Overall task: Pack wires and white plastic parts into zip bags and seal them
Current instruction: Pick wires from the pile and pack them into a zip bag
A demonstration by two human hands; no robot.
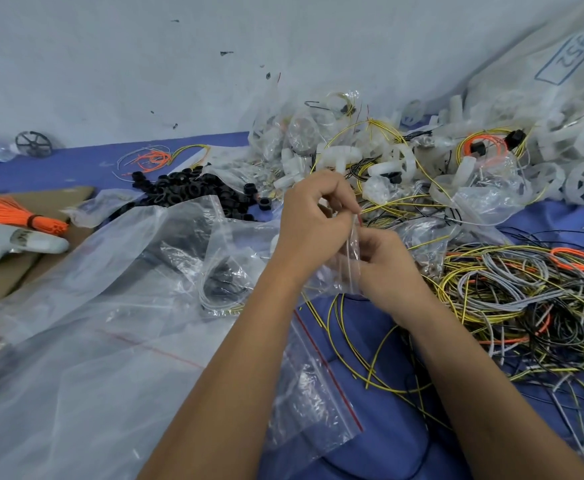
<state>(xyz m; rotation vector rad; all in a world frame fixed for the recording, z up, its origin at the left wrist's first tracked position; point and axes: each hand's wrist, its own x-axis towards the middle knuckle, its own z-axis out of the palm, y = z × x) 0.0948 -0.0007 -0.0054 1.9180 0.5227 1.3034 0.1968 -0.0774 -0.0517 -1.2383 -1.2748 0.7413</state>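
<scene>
Fingers (335,199) of both hands pinch the red-striped mouth of a small zip bag (351,258) held above the bench centre; thin, slippery and limp, it is best gripped along that stiffer strip.

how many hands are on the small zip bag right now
2. The left hand pinches the small zip bag at its top edge; the right hand grips it lower, on its right side.

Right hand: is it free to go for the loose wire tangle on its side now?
Probably not yet. The right hand and left hand both pinch a small zip bag. The wire tangle lies uncovered just right of it, so the path looks free once it lets go.
</scene>
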